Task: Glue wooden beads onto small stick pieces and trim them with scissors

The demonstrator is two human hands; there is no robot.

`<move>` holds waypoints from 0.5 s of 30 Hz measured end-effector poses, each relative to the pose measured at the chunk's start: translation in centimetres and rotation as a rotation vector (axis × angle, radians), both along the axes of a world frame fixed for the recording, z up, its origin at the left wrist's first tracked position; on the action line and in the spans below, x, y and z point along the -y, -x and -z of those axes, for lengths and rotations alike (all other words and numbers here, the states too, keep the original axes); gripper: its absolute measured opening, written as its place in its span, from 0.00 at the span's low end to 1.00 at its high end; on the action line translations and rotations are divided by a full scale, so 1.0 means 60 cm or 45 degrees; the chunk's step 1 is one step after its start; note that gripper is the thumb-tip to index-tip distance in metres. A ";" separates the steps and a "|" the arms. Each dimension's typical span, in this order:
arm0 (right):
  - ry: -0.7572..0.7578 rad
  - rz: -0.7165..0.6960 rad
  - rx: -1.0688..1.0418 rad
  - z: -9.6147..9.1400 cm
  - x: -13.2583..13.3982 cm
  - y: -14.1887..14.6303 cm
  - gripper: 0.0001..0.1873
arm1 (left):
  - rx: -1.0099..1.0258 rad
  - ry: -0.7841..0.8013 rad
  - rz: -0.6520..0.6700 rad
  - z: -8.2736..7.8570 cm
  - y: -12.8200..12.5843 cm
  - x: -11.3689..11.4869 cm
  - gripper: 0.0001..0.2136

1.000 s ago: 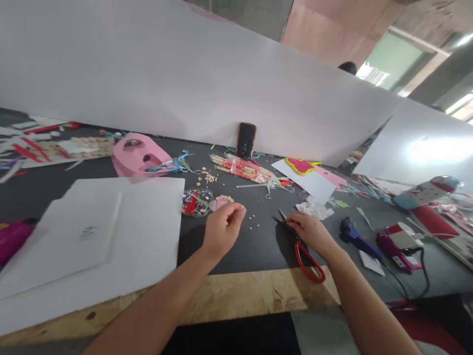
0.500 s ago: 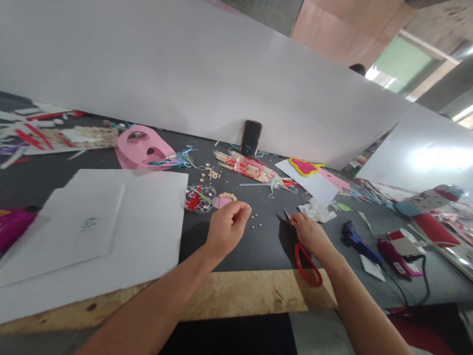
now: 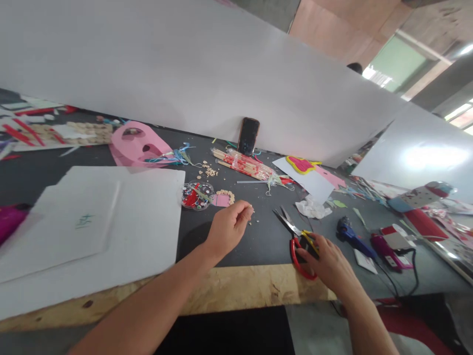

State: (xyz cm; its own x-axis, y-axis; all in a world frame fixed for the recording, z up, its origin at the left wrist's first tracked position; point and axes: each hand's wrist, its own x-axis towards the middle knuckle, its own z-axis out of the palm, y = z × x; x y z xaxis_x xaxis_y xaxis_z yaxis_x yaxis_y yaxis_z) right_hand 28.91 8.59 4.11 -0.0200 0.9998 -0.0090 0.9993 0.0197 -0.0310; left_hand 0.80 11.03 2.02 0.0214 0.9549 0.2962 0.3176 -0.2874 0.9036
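Observation:
My left hand [image 3: 229, 223] is closed in a pinch above the dark tabletop, with a tiny pale bit showing at its fingertips. Just beyond it lie a pink piece edged with small beige pieces [image 3: 222, 198] and a round clear tray [image 3: 197, 195] of small mixed bits. On the right, my right hand [image 3: 328, 256] has its fingers around the handles of the scissors [image 3: 293, 228]. The blades are parted and point away to the left. One handle loop is red; a yellow part shows under my fingers, which partly hide the handles.
White sheets [image 3: 148, 222] cover the left side. A phone [image 3: 249, 135] leans on the white partition behind wrapped sticks [image 3: 246, 165]. Crumpled tissue [image 3: 314, 207] lies beyond the scissors. A blue glue gun [image 3: 353, 236] and a corded magenta tool [image 3: 386, 251] sit at right.
My right hand has shifted from near the scissors' pivot back to their handles, and the blades now stand wider apart. My left hand keeps its pinch, nearly unmoved.

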 end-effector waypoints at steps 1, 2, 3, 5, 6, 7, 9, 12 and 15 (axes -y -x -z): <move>-0.007 0.015 -0.010 0.003 0.002 0.001 0.27 | -0.037 0.033 0.056 0.000 -0.004 0.002 0.12; -0.017 0.029 -0.017 0.004 0.002 0.002 0.26 | -0.069 0.071 0.112 -0.001 -0.010 0.005 0.12; -0.028 0.044 -0.022 0.004 0.003 0.005 0.26 | -0.090 0.105 0.166 -0.001 -0.017 0.009 0.12; -0.050 0.072 -0.033 0.000 0.005 0.013 0.26 | -0.086 0.140 0.277 -0.004 -0.034 0.021 0.12; -0.060 0.084 -0.046 -0.003 0.007 0.020 0.27 | -0.055 0.143 0.336 -0.007 -0.044 0.029 0.12; -0.066 0.092 -0.080 -0.006 0.011 0.027 0.27 | -0.008 0.152 0.409 -0.011 -0.053 0.038 0.12; -0.072 0.088 -0.218 -0.010 0.021 0.047 0.26 | 0.170 0.282 0.540 -0.019 -0.068 0.060 0.12; -0.073 0.014 -0.466 -0.011 0.031 0.077 0.24 | 0.692 0.813 0.649 -0.031 -0.080 0.090 0.12; -0.071 -0.103 -0.507 -0.004 0.029 0.099 0.23 | 1.185 1.129 0.610 -0.033 -0.083 0.111 0.12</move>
